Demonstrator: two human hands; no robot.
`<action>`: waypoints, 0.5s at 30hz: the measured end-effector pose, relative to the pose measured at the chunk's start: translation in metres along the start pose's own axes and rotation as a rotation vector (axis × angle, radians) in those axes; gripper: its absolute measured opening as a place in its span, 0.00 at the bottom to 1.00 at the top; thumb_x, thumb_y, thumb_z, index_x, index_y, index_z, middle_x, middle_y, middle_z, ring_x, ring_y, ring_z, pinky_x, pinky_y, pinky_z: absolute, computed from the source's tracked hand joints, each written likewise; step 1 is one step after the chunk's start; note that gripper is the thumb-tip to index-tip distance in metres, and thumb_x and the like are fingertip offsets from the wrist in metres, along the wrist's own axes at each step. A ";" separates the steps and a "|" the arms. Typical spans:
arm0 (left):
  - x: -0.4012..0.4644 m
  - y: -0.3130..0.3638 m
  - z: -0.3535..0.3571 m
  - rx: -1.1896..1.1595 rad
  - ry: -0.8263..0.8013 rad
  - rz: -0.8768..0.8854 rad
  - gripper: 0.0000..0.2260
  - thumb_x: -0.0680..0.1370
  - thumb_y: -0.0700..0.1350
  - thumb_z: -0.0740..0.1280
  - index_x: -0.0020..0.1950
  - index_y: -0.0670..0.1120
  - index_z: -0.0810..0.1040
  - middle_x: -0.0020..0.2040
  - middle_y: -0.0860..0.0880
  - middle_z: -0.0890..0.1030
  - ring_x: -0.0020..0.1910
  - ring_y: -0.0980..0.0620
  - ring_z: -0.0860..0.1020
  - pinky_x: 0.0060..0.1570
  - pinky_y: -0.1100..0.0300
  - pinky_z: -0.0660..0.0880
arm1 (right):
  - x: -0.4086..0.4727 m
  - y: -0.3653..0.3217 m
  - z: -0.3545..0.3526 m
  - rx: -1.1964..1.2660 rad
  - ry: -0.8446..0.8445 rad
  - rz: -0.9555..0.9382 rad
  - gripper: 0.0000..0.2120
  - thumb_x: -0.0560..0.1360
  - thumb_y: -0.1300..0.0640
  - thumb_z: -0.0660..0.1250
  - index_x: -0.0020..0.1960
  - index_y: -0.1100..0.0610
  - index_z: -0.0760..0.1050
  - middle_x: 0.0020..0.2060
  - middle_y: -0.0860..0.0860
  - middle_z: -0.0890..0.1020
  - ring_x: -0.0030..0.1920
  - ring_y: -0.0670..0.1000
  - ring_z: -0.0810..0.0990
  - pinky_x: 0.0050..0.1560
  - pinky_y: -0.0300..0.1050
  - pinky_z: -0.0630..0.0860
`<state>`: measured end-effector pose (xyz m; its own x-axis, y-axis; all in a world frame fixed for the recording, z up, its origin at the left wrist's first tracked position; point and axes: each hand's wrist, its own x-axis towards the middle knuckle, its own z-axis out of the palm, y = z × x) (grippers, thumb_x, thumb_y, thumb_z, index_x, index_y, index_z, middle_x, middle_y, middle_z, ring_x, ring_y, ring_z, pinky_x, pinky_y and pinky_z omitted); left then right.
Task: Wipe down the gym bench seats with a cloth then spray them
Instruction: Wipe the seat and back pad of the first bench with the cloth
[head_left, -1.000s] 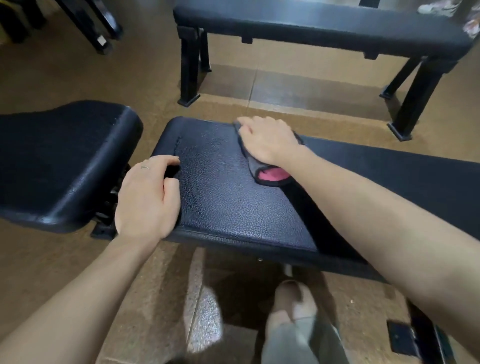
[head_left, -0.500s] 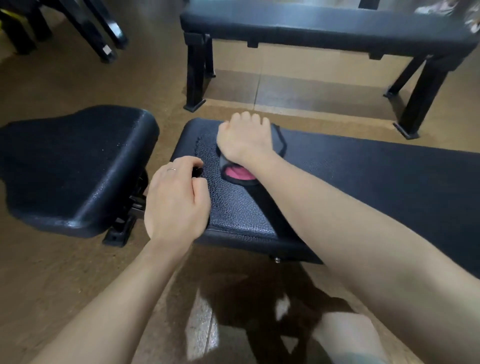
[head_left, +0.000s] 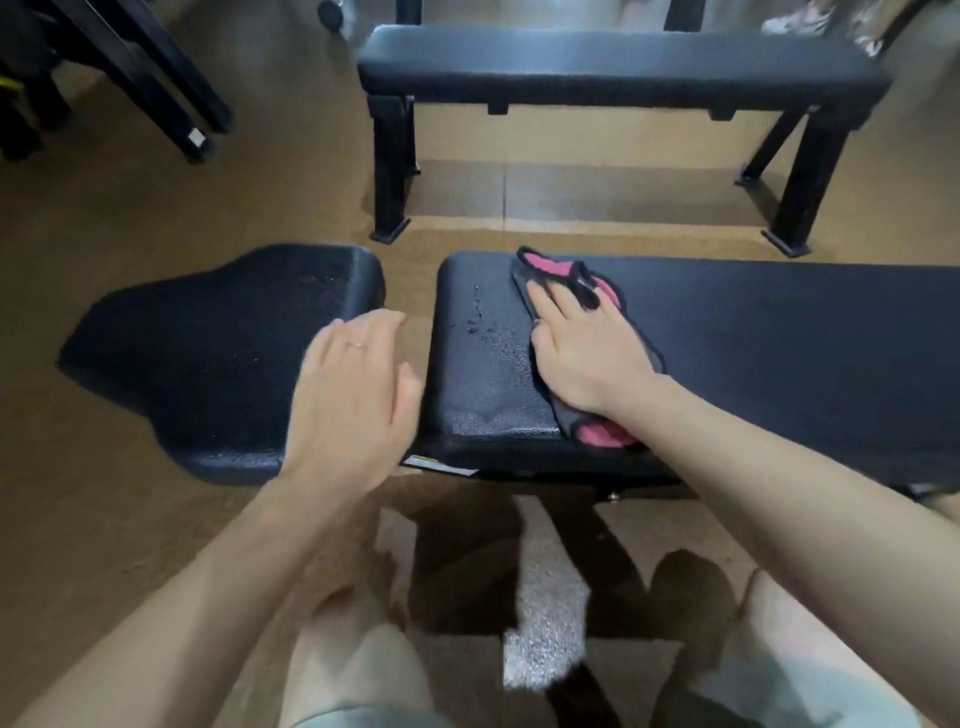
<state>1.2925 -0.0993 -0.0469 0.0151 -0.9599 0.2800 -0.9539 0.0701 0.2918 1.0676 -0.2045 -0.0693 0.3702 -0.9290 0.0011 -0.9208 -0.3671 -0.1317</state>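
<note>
Right hand (head_left: 582, 358) laid flat at centre frame, fingers straight and spread, pressing a grey cloth (head_left: 574, 291) with pink patches and dark edging onto the long black bench pad (head_left: 779, 353). Cloth running diagonally under the palm, one end showing beyond the fingertips near the pad's far edge, the other bunched below the wrist at the near edge. Small wet droplets (head_left: 475, 322) glinting on the pad just left of the cloth. Left hand (head_left: 353, 395) at left of centre, fingers extended and close together, gripping nothing, with a thin ring (head_left: 357, 344) on one finger; hovering over or resting on the near right corner of the separate seat pad (head_left: 218, 353) (motion blur leaves contact uncertain). Seat pad wide and contoured, black, filling the left middle of the frame, parted from the long pad by a narrow gap. White label (head_left: 441, 466) stuck on the front edge of the long pad, below the left hand's thumb. Second flat black bench (head_left: 618, 67) on black legs across the top of the frame, well apart from the near one. Dark slanted equipment legs (head_left: 150, 88) at upper left. Brown floor (head_left: 130, 208) throughout, a bright reflective patch at bottom centre between the bare knees and pale shorts.
</note>
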 end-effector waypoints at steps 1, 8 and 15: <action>-0.003 -0.021 -0.006 0.074 -0.036 0.016 0.18 0.82 0.45 0.58 0.70 0.43 0.73 0.66 0.44 0.79 0.65 0.44 0.76 0.76 0.48 0.61 | 0.019 -0.008 0.004 0.007 -0.001 0.036 0.31 0.81 0.48 0.41 0.82 0.59 0.54 0.81 0.56 0.57 0.81 0.58 0.54 0.80 0.59 0.48; -0.012 -0.064 -0.003 0.062 -0.069 0.018 0.19 0.82 0.44 0.60 0.72 0.41 0.74 0.70 0.43 0.78 0.71 0.45 0.74 0.75 0.49 0.66 | 0.035 -0.092 0.012 0.010 0.002 0.053 0.29 0.83 0.49 0.45 0.82 0.60 0.55 0.81 0.58 0.57 0.81 0.59 0.54 0.80 0.59 0.49; -0.019 -0.069 -0.003 0.050 -0.023 0.067 0.21 0.80 0.43 0.59 0.71 0.38 0.76 0.70 0.41 0.78 0.71 0.43 0.75 0.74 0.49 0.68 | -0.050 -0.119 0.015 -0.049 0.024 -0.237 0.24 0.79 0.49 0.51 0.65 0.54 0.80 0.72 0.54 0.74 0.79 0.57 0.61 0.80 0.56 0.53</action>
<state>1.3587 -0.0855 -0.0692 -0.0557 -0.9596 0.2758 -0.9664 0.1212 0.2265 1.1608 -0.1132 -0.0685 0.5739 -0.8174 0.0502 -0.8138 -0.5761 -0.0763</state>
